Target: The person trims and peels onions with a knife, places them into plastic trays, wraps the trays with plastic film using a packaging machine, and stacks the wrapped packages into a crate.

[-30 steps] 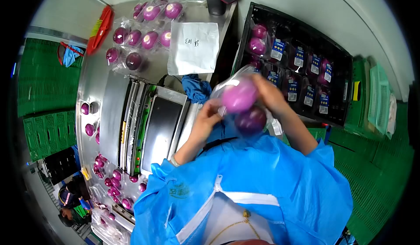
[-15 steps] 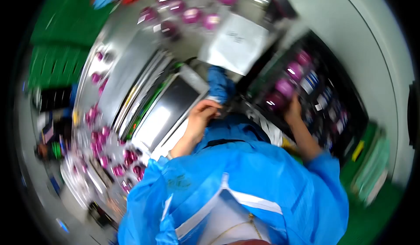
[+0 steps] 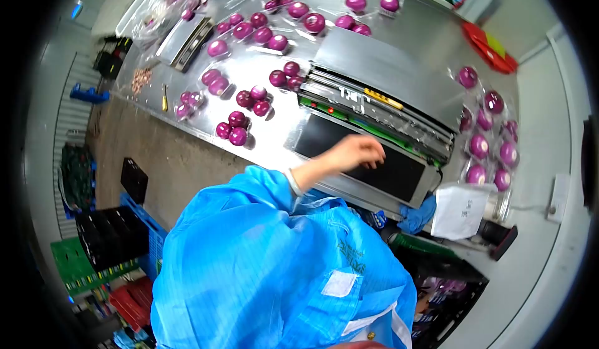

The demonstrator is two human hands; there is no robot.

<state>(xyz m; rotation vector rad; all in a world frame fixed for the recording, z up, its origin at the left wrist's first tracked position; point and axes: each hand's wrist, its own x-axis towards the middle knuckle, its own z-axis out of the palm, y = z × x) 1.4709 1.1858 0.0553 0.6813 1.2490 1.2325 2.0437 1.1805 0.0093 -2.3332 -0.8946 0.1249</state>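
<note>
My left hand hovers over the dark plate of a film wrapping machine, its fingers loosely bent and nothing seen in them. At the bottom right, a small part of my right hand shows inside a black crate, beside purple onions in packs; its fingers are hidden. Red onions lie in small groups on the steel table left of the machine. Wrapped onions stand together to the right of it.
A white paper sheet and a blue glove lie near the machine's right corner. A scale and a plastic-lined tub sit at the far left. Black crates are stacked on the floor at left. A wall bounds the right side.
The view has swung left, bringing the table of onions into full sight. My left hand has moved from the machine's near edge to above its dark plate. My right hand is now largely hidden.
</note>
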